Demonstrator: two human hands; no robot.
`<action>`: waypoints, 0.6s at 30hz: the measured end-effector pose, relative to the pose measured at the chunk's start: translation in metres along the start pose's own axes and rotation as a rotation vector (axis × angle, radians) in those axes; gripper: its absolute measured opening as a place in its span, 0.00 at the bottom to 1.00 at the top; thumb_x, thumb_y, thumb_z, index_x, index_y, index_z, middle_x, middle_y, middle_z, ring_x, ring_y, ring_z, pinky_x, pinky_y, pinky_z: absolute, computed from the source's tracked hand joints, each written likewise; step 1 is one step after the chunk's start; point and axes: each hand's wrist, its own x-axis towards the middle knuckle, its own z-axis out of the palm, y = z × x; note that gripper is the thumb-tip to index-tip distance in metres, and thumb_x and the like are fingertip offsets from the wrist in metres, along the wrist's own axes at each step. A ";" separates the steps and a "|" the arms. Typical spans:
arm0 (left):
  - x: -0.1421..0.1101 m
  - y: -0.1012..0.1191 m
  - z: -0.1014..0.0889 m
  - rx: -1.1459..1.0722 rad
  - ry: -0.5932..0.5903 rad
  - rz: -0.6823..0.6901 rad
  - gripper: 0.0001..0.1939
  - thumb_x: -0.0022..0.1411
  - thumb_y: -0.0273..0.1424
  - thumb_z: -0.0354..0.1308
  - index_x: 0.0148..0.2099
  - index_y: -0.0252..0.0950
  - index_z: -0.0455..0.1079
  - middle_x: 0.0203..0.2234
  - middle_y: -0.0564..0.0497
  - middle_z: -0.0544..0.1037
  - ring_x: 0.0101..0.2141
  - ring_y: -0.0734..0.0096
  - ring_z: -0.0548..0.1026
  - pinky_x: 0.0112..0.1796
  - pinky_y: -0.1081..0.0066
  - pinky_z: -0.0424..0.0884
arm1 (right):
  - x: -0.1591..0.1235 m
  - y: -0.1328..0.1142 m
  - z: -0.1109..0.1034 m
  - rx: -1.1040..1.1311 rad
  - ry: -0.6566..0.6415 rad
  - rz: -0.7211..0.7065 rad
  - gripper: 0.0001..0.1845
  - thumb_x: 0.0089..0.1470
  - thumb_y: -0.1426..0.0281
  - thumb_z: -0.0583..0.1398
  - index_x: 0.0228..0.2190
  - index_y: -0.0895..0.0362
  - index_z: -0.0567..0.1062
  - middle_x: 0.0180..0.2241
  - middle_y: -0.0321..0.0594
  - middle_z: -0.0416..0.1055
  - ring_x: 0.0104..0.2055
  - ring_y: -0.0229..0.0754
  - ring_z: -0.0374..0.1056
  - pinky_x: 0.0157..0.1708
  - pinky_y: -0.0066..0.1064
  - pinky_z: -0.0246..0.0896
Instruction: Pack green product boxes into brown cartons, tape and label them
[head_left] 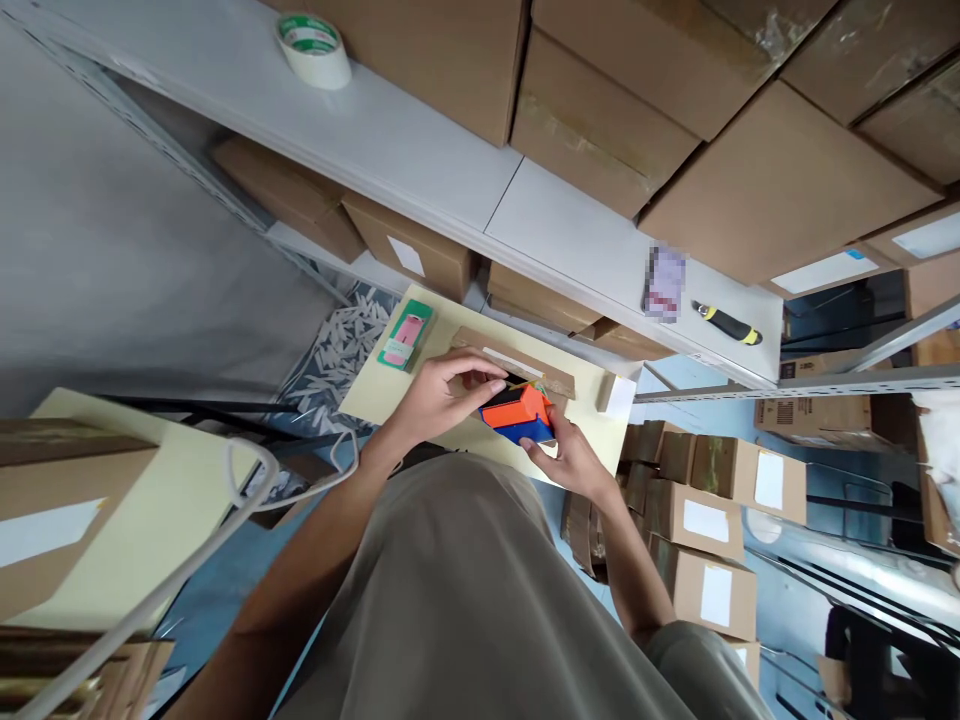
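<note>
My right hand (568, 452) is closed around an orange and blue box-like object (517, 410) with a black end. I cannot make out its exact kind. My left hand (448, 394) is at the object's black end, thumb and forefinger pinched together; what lies between them is too small to name. Both hands are above a pale yellow tabletop (365, 392). Behind them a flat brown cardboard piece (559, 379) with a white strip lies on the tabletop. Left of my left hand is a green and pink package (406, 335). A small white box (616, 395) stands at the tabletop's right end.
A grey shelf (420, 150) runs across the back, bearing large cartons (600, 120), a tape roll (313, 52) and a yellow and black utility knife (727, 323). Stacked labelled boxes (705, 520) stand at right. White scraps (345, 345) fill a container at left, near a white tubular frame (255, 490).
</note>
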 end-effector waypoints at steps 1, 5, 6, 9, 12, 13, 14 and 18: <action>0.001 0.001 0.002 0.018 0.013 -0.005 0.13 0.70 0.43 0.69 0.43 0.38 0.85 0.38 0.46 0.85 0.38 0.65 0.80 0.40 0.67 0.77 | 0.001 -0.002 -0.004 -0.095 -0.046 0.003 0.19 0.60 0.57 0.69 0.49 0.52 0.75 0.33 0.36 0.77 0.30 0.45 0.70 0.34 0.36 0.69; 0.002 0.001 0.005 0.004 0.034 -0.059 0.14 0.67 0.44 0.71 0.41 0.38 0.84 0.36 0.46 0.85 0.36 0.66 0.80 0.38 0.67 0.76 | 0.004 -0.011 -0.018 -0.368 -0.136 0.003 0.23 0.63 0.56 0.64 0.54 0.55 0.71 0.35 0.40 0.78 0.29 0.45 0.70 0.33 0.35 0.64; 0.001 0.000 0.005 -0.008 0.038 -0.081 0.15 0.66 0.45 0.72 0.40 0.38 0.84 0.36 0.46 0.85 0.35 0.66 0.79 0.37 0.67 0.76 | 0.006 -0.012 -0.020 -0.400 -0.148 0.005 0.23 0.65 0.54 0.64 0.53 0.55 0.71 0.34 0.41 0.78 0.30 0.46 0.71 0.33 0.35 0.63; -0.006 -0.005 0.007 -0.024 0.074 -0.170 0.17 0.64 0.47 0.73 0.38 0.37 0.83 0.33 0.48 0.84 0.32 0.67 0.78 0.35 0.68 0.75 | 0.011 -0.021 -0.023 -0.478 -0.198 0.030 0.24 0.70 0.48 0.61 0.51 0.55 0.72 0.32 0.41 0.77 0.30 0.48 0.73 0.32 0.34 0.61; -0.017 -0.013 0.011 -0.036 0.153 -0.254 0.18 0.64 0.48 0.71 0.38 0.37 0.83 0.32 0.49 0.84 0.32 0.67 0.79 0.35 0.69 0.76 | 0.016 -0.036 -0.023 -0.577 -0.260 0.074 0.26 0.71 0.44 0.60 0.51 0.54 0.73 0.30 0.40 0.77 0.30 0.50 0.74 0.31 0.34 0.58; -0.021 -0.017 0.012 -0.053 0.175 -0.278 0.17 0.64 0.47 0.71 0.38 0.37 0.83 0.32 0.49 0.85 0.32 0.66 0.80 0.36 0.69 0.77 | 0.017 -0.043 -0.024 -0.614 -0.287 0.091 0.26 0.72 0.43 0.60 0.51 0.54 0.74 0.30 0.40 0.77 0.31 0.50 0.75 0.31 0.34 0.56; -0.025 -0.021 0.011 -0.074 0.198 -0.304 0.17 0.63 0.47 0.72 0.38 0.37 0.83 0.32 0.49 0.85 0.32 0.66 0.80 0.36 0.69 0.78 | 0.017 -0.049 -0.025 -0.650 -0.320 0.108 0.27 0.72 0.43 0.59 0.50 0.53 0.74 0.30 0.41 0.77 0.31 0.50 0.75 0.31 0.34 0.55; -0.035 -0.042 -0.006 -0.161 0.414 -0.412 0.19 0.57 0.48 0.75 0.37 0.37 0.82 0.31 0.49 0.84 0.31 0.66 0.80 0.37 0.67 0.81 | 0.015 -0.069 -0.043 -0.744 -0.432 0.196 0.29 0.72 0.40 0.56 0.44 0.54 0.74 0.28 0.41 0.77 0.29 0.48 0.73 0.30 0.34 0.52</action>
